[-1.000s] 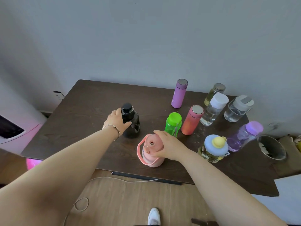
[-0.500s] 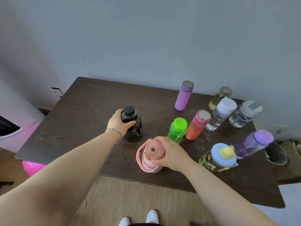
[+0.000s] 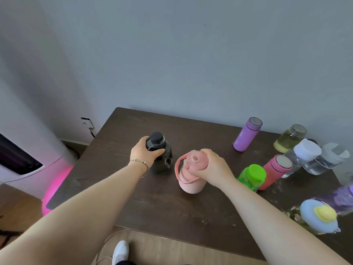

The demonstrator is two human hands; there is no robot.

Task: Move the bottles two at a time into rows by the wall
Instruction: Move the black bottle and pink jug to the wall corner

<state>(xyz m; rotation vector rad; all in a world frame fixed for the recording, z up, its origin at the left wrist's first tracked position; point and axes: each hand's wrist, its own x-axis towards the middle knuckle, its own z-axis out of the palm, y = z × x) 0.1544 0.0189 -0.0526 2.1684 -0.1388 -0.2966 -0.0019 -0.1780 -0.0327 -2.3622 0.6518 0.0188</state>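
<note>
My left hand (image 3: 143,153) grips the neck of a black bottle (image 3: 162,155) near the middle of the dark wooden table (image 3: 118,150). My right hand (image 3: 212,166) is closed over the lid of a pink bottle with a loop handle (image 3: 189,178), just right of the black one. Standing to the right are a green bottle (image 3: 252,176), a red flask (image 3: 277,170), a purple flask (image 3: 247,136), a jar of yellow liquid (image 3: 289,138), two clear bottles (image 3: 307,155), a purple-capped bottle (image 3: 342,200) and a blue-lidded bottle (image 3: 317,217).
A grey wall (image 3: 191,64) runs along the table's far edge. A white appliance with a pink glow (image 3: 28,165) stands on the floor at the left. A white shoe (image 3: 120,251) and a cable lie on the wooden floor below the table's near edge.
Both hands have tightened on their bottles and carried the pink bottle away from the front edge, toward the black one. The view has shifted left, pushing the other bottles toward the right.
</note>
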